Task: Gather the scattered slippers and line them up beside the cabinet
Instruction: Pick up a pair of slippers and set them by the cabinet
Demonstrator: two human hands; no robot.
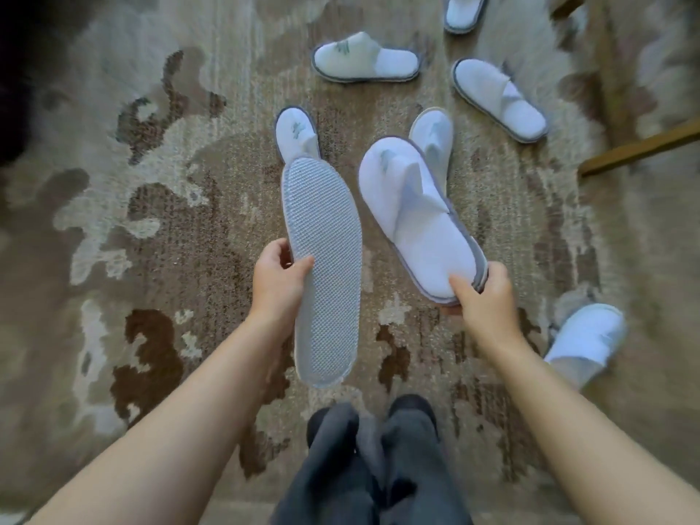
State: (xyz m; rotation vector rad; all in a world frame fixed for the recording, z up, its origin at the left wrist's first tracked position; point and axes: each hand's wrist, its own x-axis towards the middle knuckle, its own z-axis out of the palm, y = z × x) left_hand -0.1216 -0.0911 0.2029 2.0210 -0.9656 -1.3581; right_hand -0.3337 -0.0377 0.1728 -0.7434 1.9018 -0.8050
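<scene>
My left hand (278,276) grips a white slipper (322,274) by its edge, its grey meshed sole turned up toward me. My right hand (483,293) pinches the heel of a small stack of white slippers (413,217), top side up, toe pointing away. Several more white slippers with grey rims lie scattered on the carpet: one (295,130) just beyond the left-hand slipper, one (433,138) partly under the stack, one sideways (365,58), one (498,98) at the right, one (464,11) at the top edge, one (585,339) by my right forearm.
A patterned brown and beige carpet (151,221) covers the floor. Wooden furniture rails (640,147) cross the upper right corner. My legs in dark grey trousers (373,460) stand at the bottom centre.
</scene>
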